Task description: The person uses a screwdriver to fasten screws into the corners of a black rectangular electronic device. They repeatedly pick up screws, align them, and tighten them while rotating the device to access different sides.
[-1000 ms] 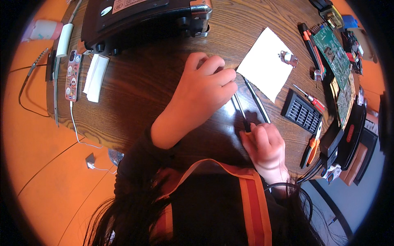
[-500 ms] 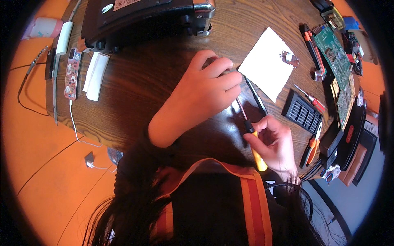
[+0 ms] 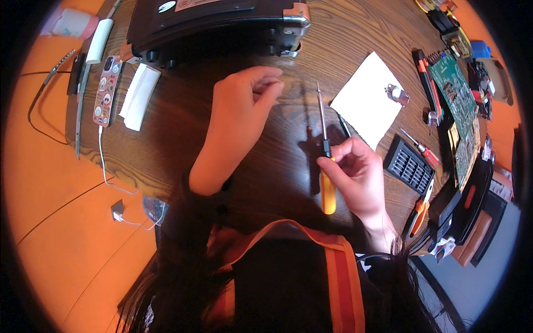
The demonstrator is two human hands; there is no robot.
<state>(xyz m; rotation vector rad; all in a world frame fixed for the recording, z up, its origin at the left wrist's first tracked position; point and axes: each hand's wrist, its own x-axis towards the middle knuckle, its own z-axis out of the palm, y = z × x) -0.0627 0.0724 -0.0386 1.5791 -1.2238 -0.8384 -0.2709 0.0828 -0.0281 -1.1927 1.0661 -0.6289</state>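
Head camera view: above the wooden table (image 3: pixel 183 119), the right hand (image 3: pixel 361 176) grasps a yellow-handled screwdriver (image 3: pixel 326 145) between thumb and bent fingers, near the black collar of its handle. The blade points toward the table's far edge and the butt of the handle toward the near edge; the tool is raised off the wood, its shadow falling to the left. The left hand (image 3: pixel 237 111) hangs over the middle of the table, well apart from the blade, with its fingers loosely curled (whether anything is pinched at their tips, I cannot tell).

Beyond both hands, toward the far edge, stands a black case (image 3: pixel 222 28) with metal-capped corners. To the right of the blade lies white paper (image 3: pixel 363 97), a small metal part (image 3: pixel 397 95) on it; a dark slim rod (image 3: pixel 344 126) shows between the paper and the right hand.

Toward the table's right edge are a black slotted tray (image 3: pixel 410 165), a small red screwdriver (image 3: pixel 427 154) beside it, an orange-and-black cutter (image 3: pixel 427 86) and a green circuit board (image 3: pixel 454 86). Orange-handled pliers (image 3: pixel 420 211) lie near the near right corner. Along the left edge sit a phone (image 3: pixel 105 100) with a white cable and folded white tissue (image 3: pixel 140 97).
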